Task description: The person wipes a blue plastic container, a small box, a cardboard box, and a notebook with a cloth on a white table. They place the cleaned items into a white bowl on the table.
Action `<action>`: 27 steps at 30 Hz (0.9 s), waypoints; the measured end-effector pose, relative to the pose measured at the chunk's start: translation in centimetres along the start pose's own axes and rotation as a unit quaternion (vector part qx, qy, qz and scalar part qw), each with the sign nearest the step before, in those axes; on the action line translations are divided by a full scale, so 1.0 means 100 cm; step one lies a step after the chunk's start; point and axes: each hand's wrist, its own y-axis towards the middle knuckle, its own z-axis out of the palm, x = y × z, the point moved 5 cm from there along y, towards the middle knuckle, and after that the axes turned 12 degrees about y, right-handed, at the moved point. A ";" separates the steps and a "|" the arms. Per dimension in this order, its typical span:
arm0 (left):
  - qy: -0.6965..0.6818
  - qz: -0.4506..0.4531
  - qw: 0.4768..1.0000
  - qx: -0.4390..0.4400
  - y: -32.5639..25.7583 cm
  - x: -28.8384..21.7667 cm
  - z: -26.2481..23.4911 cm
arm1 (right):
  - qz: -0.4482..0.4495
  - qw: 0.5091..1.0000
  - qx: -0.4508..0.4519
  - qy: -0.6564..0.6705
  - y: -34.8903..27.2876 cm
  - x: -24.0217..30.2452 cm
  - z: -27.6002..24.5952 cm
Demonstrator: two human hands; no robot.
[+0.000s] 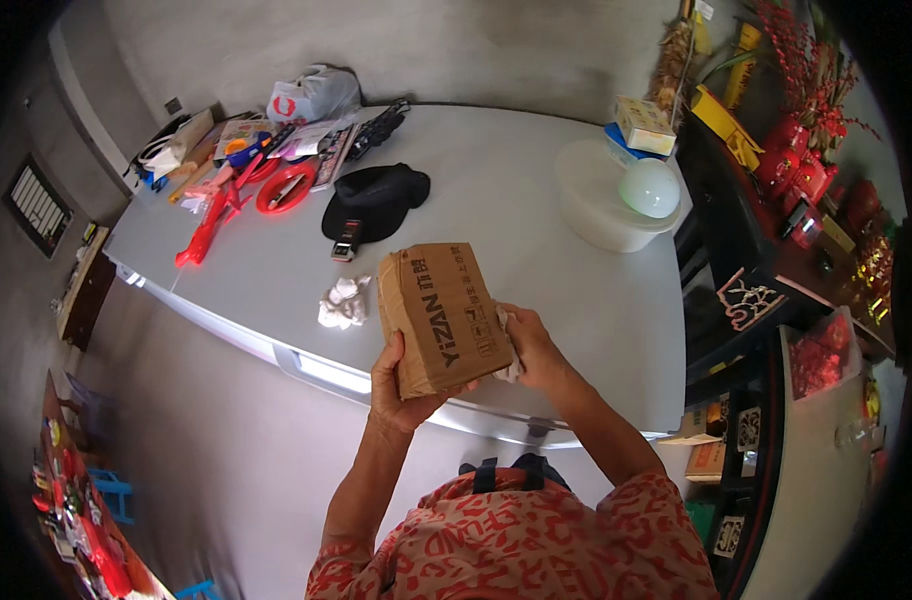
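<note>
A brown cardboard box (441, 315) with dark print is held tilted above the near edge of the grey table (516, 180). My left hand (401, 385) is wrapped round its lower left corner and underside. At the box's right side, my right hand (534, 345) is closed on a whitish cloth (506, 345), which lies against the cardboard. Left of the box, a crumpled white cloth or tissue (345, 302) rests on the table. Beyond that are a black cap (376, 200) and a small watch-like device with a strap (346, 241).
Red-handled tools (214, 215), a red tape ring (286, 188), papers and a plastic bag (316, 94) crowd the far left. A translucent tub (586, 195) with a pale globe (649, 189) stands far right, near a small yellow-white box (645, 125). Dark shelving (766, 450) flanks the right.
</note>
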 end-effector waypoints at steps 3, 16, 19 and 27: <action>0.043 0.002 0.998 -0.042 0.011 -0.001 0.001 | 0.059 0.977 -0.022 -0.202 -0.028 0.021 -0.008; 0.287 0.002 0.957 -0.035 0.160 -0.029 0.095 | -0.218 0.935 -0.111 -0.257 -0.064 0.123 -0.037; 0.304 -0.023 0.952 -0.005 0.209 -0.026 0.121 | -0.216 0.944 -0.120 -0.219 -0.048 0.144 -0.051; 0.379 -0.075 0.922 0.005 0.306 -0.015 0.138 | -0.186 0.955 -0.142 -0.182 -0.010 0.167 -0.094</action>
